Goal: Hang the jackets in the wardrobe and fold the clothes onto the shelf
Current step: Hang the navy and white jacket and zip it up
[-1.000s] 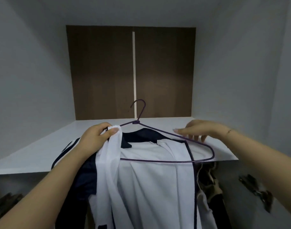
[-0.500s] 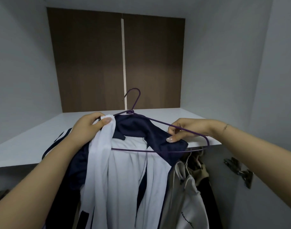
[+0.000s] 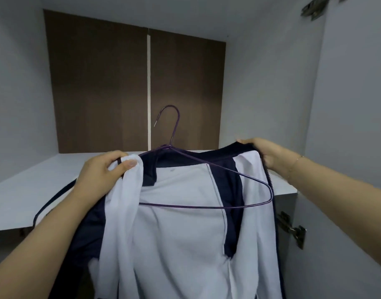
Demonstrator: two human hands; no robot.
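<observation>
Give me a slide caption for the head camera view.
Both hands, left and right, spread a jacket over a purple wire hanger.

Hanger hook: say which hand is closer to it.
Left. The left hand grips the jacket just below and left of the hanger hook. The right hand holds the jacket's other shoulder, farther off to the hook's right.

Counted: one navy-and-white jacket [image 3: 185, 234]; one purple wire hanger [image 3: 206, 180]; two bare hands, left hand [image 3: 103, 171] and right hand [image 3: 263, 152]; one thin bracelet [image 3: 294, 164]; one white shelf [image 3: 34, 190]; two brown back panels [image 3: 98, 83]; two metal door hinges [image 3: 292, 228], one blurred at top right.
</observation>
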